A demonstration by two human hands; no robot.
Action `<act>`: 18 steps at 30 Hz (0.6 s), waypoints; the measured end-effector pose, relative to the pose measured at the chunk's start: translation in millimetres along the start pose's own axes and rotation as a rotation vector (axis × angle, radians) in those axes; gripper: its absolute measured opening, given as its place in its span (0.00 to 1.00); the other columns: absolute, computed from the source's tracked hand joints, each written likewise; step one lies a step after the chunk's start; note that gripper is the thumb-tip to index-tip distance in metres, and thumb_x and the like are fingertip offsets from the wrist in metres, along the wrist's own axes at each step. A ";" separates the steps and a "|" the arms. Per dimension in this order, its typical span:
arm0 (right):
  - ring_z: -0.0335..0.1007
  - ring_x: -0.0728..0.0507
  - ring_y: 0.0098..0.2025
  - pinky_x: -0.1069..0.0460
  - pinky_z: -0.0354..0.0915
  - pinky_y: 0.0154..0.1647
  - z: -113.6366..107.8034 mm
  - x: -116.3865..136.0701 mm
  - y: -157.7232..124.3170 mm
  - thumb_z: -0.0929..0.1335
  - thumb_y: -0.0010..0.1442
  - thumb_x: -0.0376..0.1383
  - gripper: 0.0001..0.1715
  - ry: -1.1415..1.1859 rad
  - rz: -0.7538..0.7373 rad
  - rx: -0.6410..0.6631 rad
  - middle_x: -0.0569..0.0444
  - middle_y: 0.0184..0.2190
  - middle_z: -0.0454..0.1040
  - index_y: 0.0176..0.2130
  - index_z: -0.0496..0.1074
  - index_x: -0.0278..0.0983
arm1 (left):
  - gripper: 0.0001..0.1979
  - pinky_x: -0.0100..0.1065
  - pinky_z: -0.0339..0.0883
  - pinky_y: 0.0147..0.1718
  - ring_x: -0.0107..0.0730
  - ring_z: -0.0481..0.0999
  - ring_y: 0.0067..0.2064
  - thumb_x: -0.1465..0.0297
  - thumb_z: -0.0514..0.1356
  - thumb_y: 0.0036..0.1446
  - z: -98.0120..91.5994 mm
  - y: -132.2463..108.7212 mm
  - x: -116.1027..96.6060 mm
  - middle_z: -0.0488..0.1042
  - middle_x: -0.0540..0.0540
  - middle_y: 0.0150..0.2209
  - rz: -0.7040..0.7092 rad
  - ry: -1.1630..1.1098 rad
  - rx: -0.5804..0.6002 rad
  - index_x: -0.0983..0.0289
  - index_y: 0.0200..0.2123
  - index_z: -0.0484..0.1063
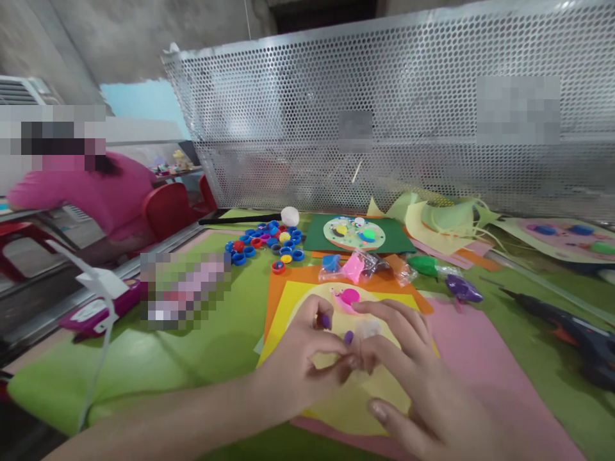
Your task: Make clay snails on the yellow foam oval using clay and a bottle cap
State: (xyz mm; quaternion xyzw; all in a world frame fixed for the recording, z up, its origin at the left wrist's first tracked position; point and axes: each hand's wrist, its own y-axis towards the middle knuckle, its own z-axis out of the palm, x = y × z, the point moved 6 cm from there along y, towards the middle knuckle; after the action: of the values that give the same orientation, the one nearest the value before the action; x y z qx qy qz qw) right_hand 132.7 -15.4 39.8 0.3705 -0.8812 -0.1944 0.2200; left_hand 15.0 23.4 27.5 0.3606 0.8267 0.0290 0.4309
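My left hand [302, 352] is above a pale yellow paper circle [346, 410], its fingers curled around a small lump of purple clay [325, 320]. A second purple bit [348, 337] shows between my two hands; whether it is held or lies on the paper is unclear. My right hand [413, 365] has its fingers spread, one bent fingertip meeting my left thumb. A whitish, see-through patch [371, 328] shows beside its fingers. Just beyond, a pink clay snail [346, 298] sits on the circle's far part. Yellow and orange sheets lie underneath.
Blue, red and yellow bottle caps [264, 243] cluster behind left. Bagged clay [353, 266] lies beyond the circle, before a decorated disc [331, 234] on green card. A black glue gun [576, 339] is right, a magenta corded tool [96, 314] left. Perforated metal [408, 83] stands behind; a person in pink [91, 192] sits left.
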 end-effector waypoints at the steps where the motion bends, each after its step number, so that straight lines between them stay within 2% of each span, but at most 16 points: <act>1: 0.50 0.33 0.53 0.41 0.60 0.42 0.0 -0.2 0.3 0.64 0.55 0.36 0.05 -0.006 0.028 -0.017 0.43 0.50 0.56 0.32 0.61 0.37 | 0.07 0.33 0.63 0.37 0.33 0.60 0.37 0.73 0.60 0.52 0.6 -1.2 -1.9 0.53 0.51 0.31 0.019 0.010 0.002 0.60 0.27 0.78; 5: 0.55 0.35 0.50 0.43 0.59 0.39 -4.0 2.0 0.4 0.65 0.53 0.34 0.10 -0.037 0.110 -0.136 0.47 0.45 0.62 0.24 0.59 0.38 | 0.06 0.33 0.63 0.37 0.33 0.59 0.38 0.71 0.61 0.52 1.1 -7.7 -9.9 0.51 0.50 0.31 0.136 0.028 -0.024 0.61 0.26 0.78; 7: 0.57 0.34 0.49 0.42 0.59 0.38 -7.2 4.2 0.0 0.67 0.51 0.35 0.10 -0.036 0.143 -0.163 0.48 0.43 0.64 0.23 0.60 0.38 | 0.09 0.32 0.63 0.37 0.33 0.59 0.38 0.69 0.60 0.54 -0.4 -11.8 -13.4 0.51 0.51 0.32 0.198 0.040 -0.055 0.63 0.23 0.77; 10: 0.57 0.34 0.50 0.41 0.61 0.38 -9.9 5.7 -1.2 0.67 0.52 0.37 0.10 -0.014 0.185 -0.138 0.50 0.44 0.66 0.22 0.63 0.39 | 0.11 0.31 0.63 0.38 0.33 0.58 0.39 0.67 0.59 0.55 -0.7 -17.4 -17.1 0.51 0.51 0.32 0.251 0.078 -0.046 0.61 0.23 0.76; 13: 0.57 0.36 0.51 0.42 0.63 0.41 -6.7 6.8 -2.6 0.66 0.55 0.38 0.11 -0.006 0.177 -0.065 0.51 0.45 0.66 0.22 0.66 0.41 | 0.06 0.31 0.63 0.37 0.33 0.58 0.38 0.64 0.62 0.51 -0.9 -20.3 -20.3 0.53 0.51 0.32 0.267 0.096 -0.031 0.56 0.26 0.77; 16: 0.59 0.37 0.50 0.43 0.65 0.41 0.6 7.0 -5.7 0.63 0.57 0.36 0.08 -0.052 0.136 -0.016 0.53 0.47 0.65 0.27 0.69 0.44 | 0.05 0.30 0.62 0.36 0.34 0.58 0.37 0.63 0.63 0.50 0.0 -19.4 -22.7 0.57 0.51 0.30 0.267 0.057 -0.018 0.54 0.25 0.78; 18: 0.62 0.38 0.47 0.45 0.66 0.38 4.7 4.6 -9.5 0.62 0.58 0.33 0.10 -0.084 0.134 -0.037 0.54 0.47 0.64 0.29 0.70 0.45 | 0.08 0.30 0.62 0.34 0.34 0.58 0.37 0.62 0.62 0.50 -0.6 -16.8 -22.1 0.59 0.52 0.28 0.234 -0.013 -0.032 0.56 0.24 0.78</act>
State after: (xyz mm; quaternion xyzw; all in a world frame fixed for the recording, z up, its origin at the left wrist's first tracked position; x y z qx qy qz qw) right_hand 132.6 -24.1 32.2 0.2979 -0.9088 -0.2108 0.2024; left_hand 13.1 -2.5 37.2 0.4479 0.7757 0.0900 0.4354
